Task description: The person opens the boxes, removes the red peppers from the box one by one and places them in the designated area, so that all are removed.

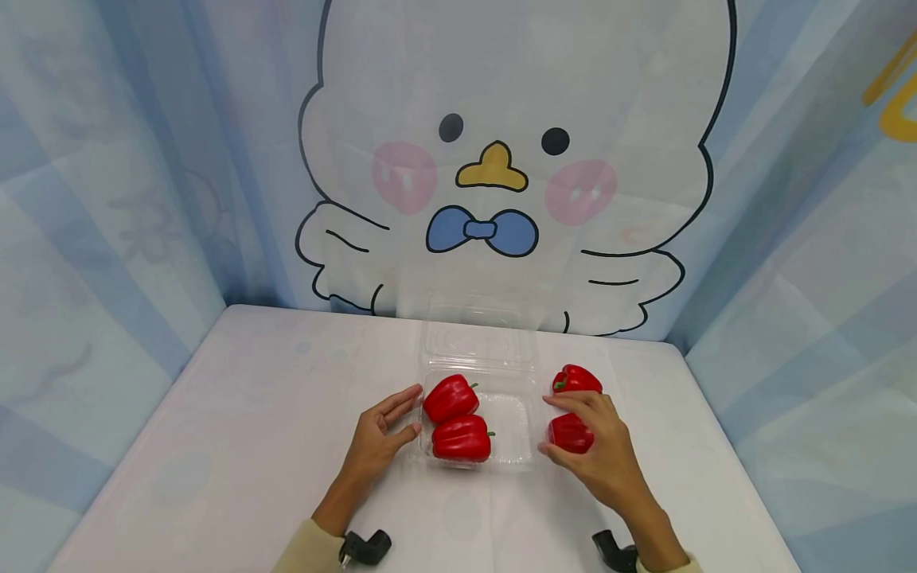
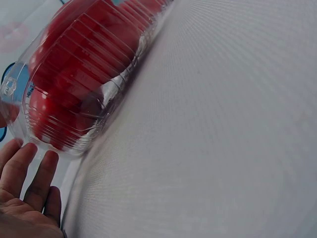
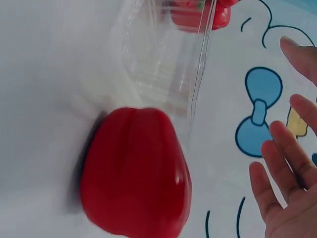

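Observation:
A clear plastic clamshell box (image 1: 510, 426) lies on the table with its lid (image 1: 476, 344) raised at the back. Its left half holds two red bell peppers, one behind (image 1: 451, 398) and one in front (image 1: 462, 438). My left hand (image 1: 374, 438) is at the box's left side, fingertips right at the rim in the left wrist view. Beyond the right side are two more red bell peppers, one farther back (image 1: 577, 378) and a nearer one (image 1: 571, 434). Over the nearer one is my right hand (image 1: 602, 450), thumb and fingers spread apart; that pepper rests on the table (image 3: 44, 148).
A printed cloth with a cartoon bird (image 1: 494, 95) hangs behind the table's back edge. Pale blue cloth walls stand at the left (image 1: 100, 199) and right (image 1: 809, 263). Dark camera mounts (image 1: 365, 547) sit at both wrists.

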`<state>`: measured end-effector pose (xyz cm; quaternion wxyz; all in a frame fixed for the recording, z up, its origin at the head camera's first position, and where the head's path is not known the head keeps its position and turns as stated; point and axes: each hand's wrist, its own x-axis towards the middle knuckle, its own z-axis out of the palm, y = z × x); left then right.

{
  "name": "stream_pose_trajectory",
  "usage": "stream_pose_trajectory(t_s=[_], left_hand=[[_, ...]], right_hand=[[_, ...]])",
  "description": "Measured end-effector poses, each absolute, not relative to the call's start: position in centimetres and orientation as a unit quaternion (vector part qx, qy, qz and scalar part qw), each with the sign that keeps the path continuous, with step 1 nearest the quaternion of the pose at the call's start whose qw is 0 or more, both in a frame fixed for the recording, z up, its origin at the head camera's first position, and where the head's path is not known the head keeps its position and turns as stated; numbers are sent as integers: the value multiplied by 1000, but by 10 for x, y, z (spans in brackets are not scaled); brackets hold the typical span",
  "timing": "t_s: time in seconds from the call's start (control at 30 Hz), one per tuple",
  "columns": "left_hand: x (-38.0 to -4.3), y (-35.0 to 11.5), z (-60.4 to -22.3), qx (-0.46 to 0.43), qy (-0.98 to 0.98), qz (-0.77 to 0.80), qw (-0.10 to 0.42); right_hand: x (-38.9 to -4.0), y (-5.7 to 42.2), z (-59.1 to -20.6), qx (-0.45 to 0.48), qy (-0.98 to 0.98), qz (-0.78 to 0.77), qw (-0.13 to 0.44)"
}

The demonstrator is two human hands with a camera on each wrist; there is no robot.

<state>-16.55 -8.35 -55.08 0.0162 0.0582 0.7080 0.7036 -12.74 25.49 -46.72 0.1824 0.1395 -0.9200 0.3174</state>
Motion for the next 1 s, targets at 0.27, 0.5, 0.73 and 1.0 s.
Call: stream_pose_trajectory(t_s=[0.27,0.5,0.73,1.0], left_hand=[[-165,-84,-551,55,708,704,20],[-166,-85,-551,58,712,700,16],[-166,-84,-551,64,714,697,11],[-165,-84,-550,57,712,700,17]], right_hand=[[-131,237,-468,162,-914,323,185],[-132,217,-470,166,-914,336,158],[-135,197,-477,178,-903,370,126],[-139,180,-488,179,-894,399,92]])
